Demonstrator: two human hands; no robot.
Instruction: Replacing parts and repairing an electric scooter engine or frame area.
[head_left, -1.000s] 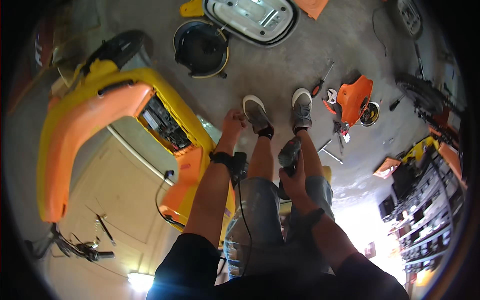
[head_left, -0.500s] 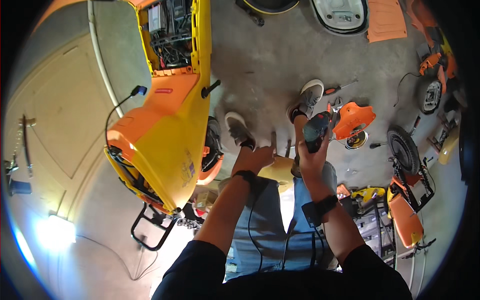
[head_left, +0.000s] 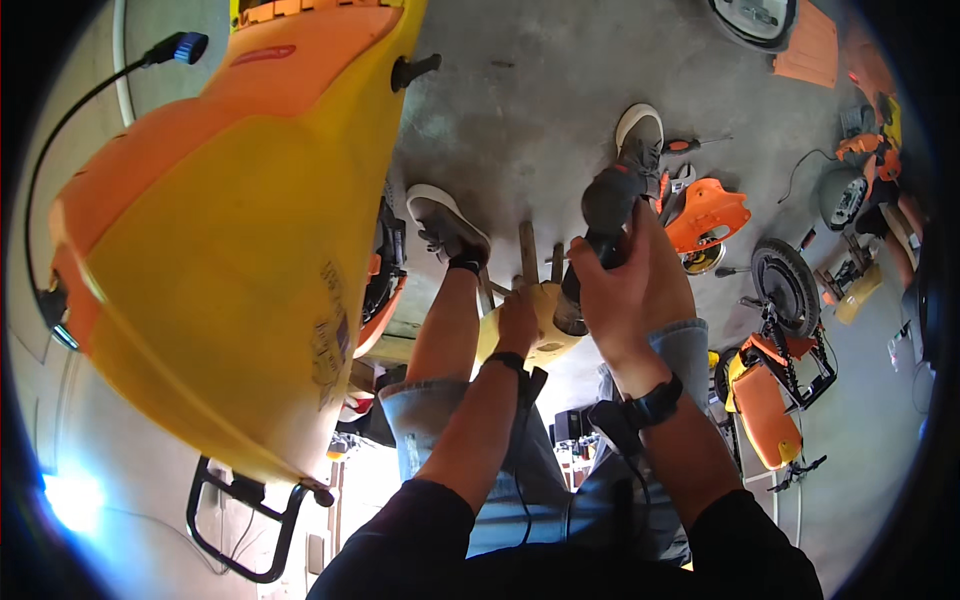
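My right hand point(head_left: 622, 290) is wrapped around a dark cordless drill point(head_left: 608, 205), held above the floor in front of my right leg. Low between my legs is a pale yellow wooden stool point(head_left: 548, 335) with its legs pointing away from me. My left hand point(head_left: 516, 322) is closed at the stool's left side; its fingertips are partly hidden. To my left looms a large yellow and orange scooter body point(head_left: 230, 240), close to my left leg, with a black footpeg-like stub point(head_left: 415, 70) and a black tube handle point(head_left: 245, 515).
Past my right foot lie a screwdriver point(head_left: 690, 146), an adjustable wrench point(head_left: 682, 180) and an orange panel point(head_left: 710, 215). Farther right are a black wheel point(head_left: 785, 288) and a partly stripped orange scooter point(head_left: 768, 415). Another person's arm point(head_left: 903, 240) shows at the right edge.
The scooter body looms larger and lower. My left hand has moved onto the stool's side. The drill has turned and shifted slightly left and up in my right hand. My feet have shifted.
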